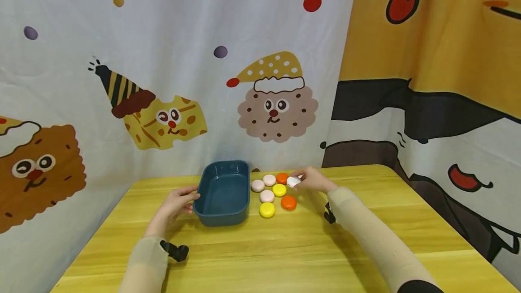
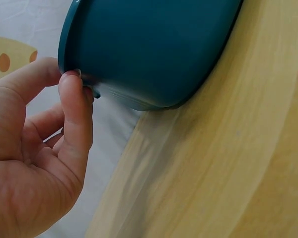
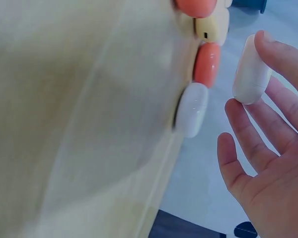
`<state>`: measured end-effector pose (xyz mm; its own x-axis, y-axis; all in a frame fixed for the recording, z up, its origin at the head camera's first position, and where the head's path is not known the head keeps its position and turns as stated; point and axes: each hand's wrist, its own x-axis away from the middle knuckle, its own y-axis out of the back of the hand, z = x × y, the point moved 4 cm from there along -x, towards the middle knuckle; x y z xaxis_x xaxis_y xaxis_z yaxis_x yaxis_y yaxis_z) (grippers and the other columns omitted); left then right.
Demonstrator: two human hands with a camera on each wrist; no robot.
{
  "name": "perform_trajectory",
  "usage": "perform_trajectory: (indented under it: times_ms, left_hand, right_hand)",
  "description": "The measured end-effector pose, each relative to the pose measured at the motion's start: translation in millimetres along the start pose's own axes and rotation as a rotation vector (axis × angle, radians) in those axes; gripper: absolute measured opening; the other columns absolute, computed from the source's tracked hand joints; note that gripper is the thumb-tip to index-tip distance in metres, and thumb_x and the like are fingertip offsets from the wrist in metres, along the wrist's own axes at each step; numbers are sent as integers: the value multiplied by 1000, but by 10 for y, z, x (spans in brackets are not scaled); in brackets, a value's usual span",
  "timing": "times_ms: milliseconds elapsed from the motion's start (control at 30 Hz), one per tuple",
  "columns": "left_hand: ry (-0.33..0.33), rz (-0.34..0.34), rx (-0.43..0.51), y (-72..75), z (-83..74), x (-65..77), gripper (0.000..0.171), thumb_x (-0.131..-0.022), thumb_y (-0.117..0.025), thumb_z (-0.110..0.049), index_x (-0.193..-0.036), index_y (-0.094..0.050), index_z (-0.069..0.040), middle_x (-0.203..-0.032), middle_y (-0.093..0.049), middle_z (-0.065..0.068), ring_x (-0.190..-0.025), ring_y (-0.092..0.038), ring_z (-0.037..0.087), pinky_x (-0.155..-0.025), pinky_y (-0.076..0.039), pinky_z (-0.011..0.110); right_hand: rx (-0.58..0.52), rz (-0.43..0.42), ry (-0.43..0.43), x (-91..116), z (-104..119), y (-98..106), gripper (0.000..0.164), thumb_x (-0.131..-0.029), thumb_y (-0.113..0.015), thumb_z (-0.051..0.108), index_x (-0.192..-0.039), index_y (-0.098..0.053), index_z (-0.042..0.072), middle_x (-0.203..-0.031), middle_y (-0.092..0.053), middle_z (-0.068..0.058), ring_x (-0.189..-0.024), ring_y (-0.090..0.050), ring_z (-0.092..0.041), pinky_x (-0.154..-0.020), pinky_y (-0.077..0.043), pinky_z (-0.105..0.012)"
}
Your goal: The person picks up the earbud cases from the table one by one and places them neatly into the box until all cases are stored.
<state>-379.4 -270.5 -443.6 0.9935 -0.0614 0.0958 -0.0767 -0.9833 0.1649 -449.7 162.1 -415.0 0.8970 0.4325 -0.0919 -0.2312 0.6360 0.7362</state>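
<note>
A deep teal baking dish (image 1: 224, 196), its inside bare, stands on the table. My left hand (image 1: 176, 205) pinches its left edge between thumb and fingers; the left wrist view shows the grip on the dish's rim (image 2: 65, 44). To the right, my right hand (image 1: 312, 180) holds a white puck-shaped piece (image 3: 252, 69) between thumb and fingertips, raised off the table. Below it lies another white puck (image 3: 192, 110), beside an orange puck (image 3: 207, 64). Several glossy pucks, including pale pink (image 1: 267, 196), yellow (image 1: 267, 210) and orange (image 1: 288, 202), lie between dish and right hand.
The wood-grain table (image 1: 228, 261) extends in front of the dish and out to both sides. Behind it hangs a white curtain (image 1: 183, 35) with cartoon prints, joined at the right by a mustard-coloured cartoon curtain (image 1: 456, 49). Small black devices (image 1: 175, 251) sit on both wrists.
</note>
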Motion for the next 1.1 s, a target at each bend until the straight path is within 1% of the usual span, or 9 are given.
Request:
perform_trajectory:
  times_ms: [133,300,367,500,667,867,1033,1100]
  left_hand:
    - [-8,6,-9,6,4,2,57,-93,-64,-13,-143,-43,3,-102,-65,9,-57,-57,13,-55,-53,26]
    - [-9,6,-9,1,21,-1,56,-92,-63,-11,-143,-43,3,-98,-65,9,-56,-56,12,-54,-53,24]
    - [-11,9,-6,2,22,-3,57,-92,-63,-10,-143,-43,4,-97,-65,9,-55,-55,11,-54,-52,24]
    - [-20,17,3,-1,13,-1,58,-92,-63,-10,-143,-41,6,-96,-65,9,-55,-55,11,-53,-52,23]
    - [-17,12,5,4,11,10,58,-91,-63,-10,-144,-42,5,-96,-64,10,-56,-55,12,-53,-52,24]
    - [-8,9,3,8,3,25,58,-92,-63,-10,-144,-42,3,-93,-61,11,-56,-56,12,-55,-53,25]
    - [-11,-6,10,-6,2,20,57,-92,-64,-9,-143,-44,3,-96,-62,13,-56,-56,11,-54,-52,24]
    - [-10,-17,11,-5,4,23,55,-91,-64,-8,-142,-45,3,-98,-62,15,-56,-55,11,-54,-52,24]
  right_hand:
    - [8,-1,4,-38,73,13,42,-77,-80,8,-117,-69,1,-112,-67,-11,-86,-60,-19,-74,-51,-33]
    - [-22,3,-39,-111,132,9,43,-78,-79,9,-120,-68,4,-112,-67,-9,-81,-60,-17,-70,-54,-37]
    - [-14,-2,-53,-143,155,9,43,-78,-79,11,-120,-69,7,-112,-67,-7,-82,-60,-17,-71,-54,-37]
    - [27,-13,-46,-188,223,23,44,-78,-80,14,-120,-69,8,-115,-67,-6,-90,-62,-19,-74,-53,-33]
    - [29,-17,-36,-221,325,25,42,-77,-81,14,-118,-70,7,-115,-67,-7,-96,-62,-24,-80,-51,-37]
    - [32,-14,-4,-288,387,-15,42,-76,-81,14,-116,-70,8,-114,-68,-7,-94,-61,-21,-81,-50,-37]
    - [12,-10,15,-333,415,-47,43,-75,-81,13,-116,-70,7,-114,-68,-8,-89,-61,-19,-77,-50,-35]
    - [0,-8,15,-335,453,-60,43,-75,-81,13,-116,-70,7,-115,-67,-8,-89,-61,-20,-77,-50,-35]
